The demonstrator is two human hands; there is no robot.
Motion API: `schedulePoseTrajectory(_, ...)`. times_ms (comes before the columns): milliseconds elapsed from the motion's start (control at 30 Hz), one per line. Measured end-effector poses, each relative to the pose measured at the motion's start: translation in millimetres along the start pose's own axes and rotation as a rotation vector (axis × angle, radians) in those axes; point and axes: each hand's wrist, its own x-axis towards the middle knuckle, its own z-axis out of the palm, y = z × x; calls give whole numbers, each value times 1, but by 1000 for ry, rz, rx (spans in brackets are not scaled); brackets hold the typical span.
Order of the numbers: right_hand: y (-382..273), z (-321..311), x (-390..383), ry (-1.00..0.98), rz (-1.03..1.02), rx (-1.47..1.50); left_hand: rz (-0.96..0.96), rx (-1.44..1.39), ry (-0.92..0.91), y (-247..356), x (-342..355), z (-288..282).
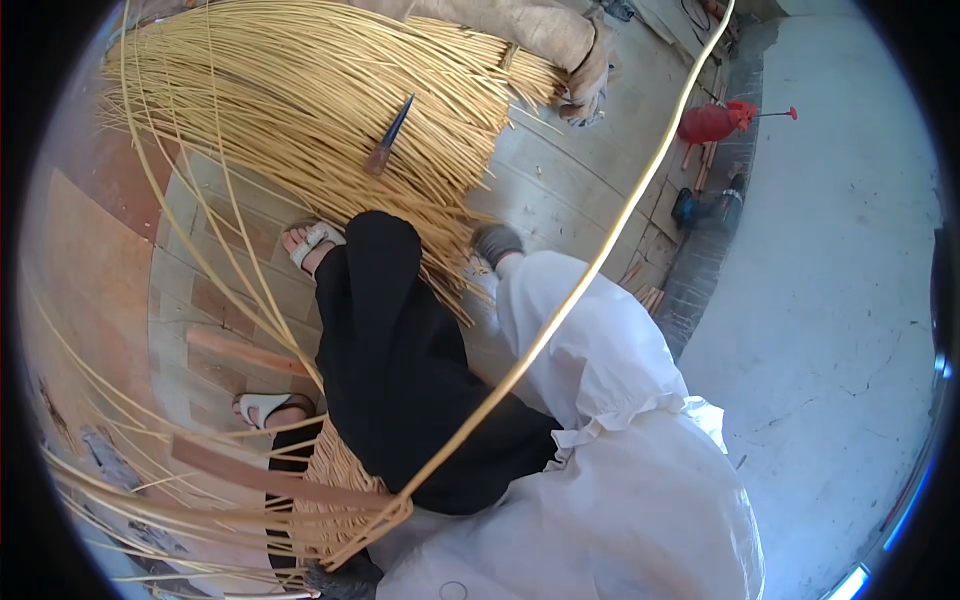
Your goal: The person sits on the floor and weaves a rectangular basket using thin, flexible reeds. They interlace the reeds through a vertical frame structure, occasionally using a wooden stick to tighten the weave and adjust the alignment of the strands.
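Yellow, likely light, springy: grasp rods point(320, 100) near an end; cannot tell grip of right hand point(497, 242) or left hand point(343, 580).

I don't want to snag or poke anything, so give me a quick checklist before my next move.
1. Both hands gloved: ok; the right hand and left hand wear grey gloves.
2. Right hand's grip: cannot tell; it is blurred at the edge of the cane bundle.
3. Left hand's grip: cannot tell; it is partly cut off, beside the woven piece.
4. Pointed tool away from hands: ok; it lies on the bundle.
5. Long cane clear of the view: not ok; it crosses in front of the right sleeve.
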Motion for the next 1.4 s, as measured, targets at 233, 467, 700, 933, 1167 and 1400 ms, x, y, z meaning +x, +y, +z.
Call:
schedulePoseTrajectory(233,-30,-83,-39,5,-5,46,-27,19,-3,7,6,-1)
schedulePoseTrajectory(467,-4,-161,19,864,-37,381,-26,2,3,10,18,14)
schedulePoseTrajectory(700,-28,-242,105,336,206,203,-50,22,16,12,14,8)
schedulePoseTrajectory(933,-37,-209,91,265,74,205,-66,16,53,10,7,5)
schedulePoseTrajectory(1167,-73,-239,4,391,107,243,-121,23,90,10,-18,-13)
schedulePoseTrajectory(1400,48,-219,-183,404,-244,-12,-221,-125,45,24,-17,-26)
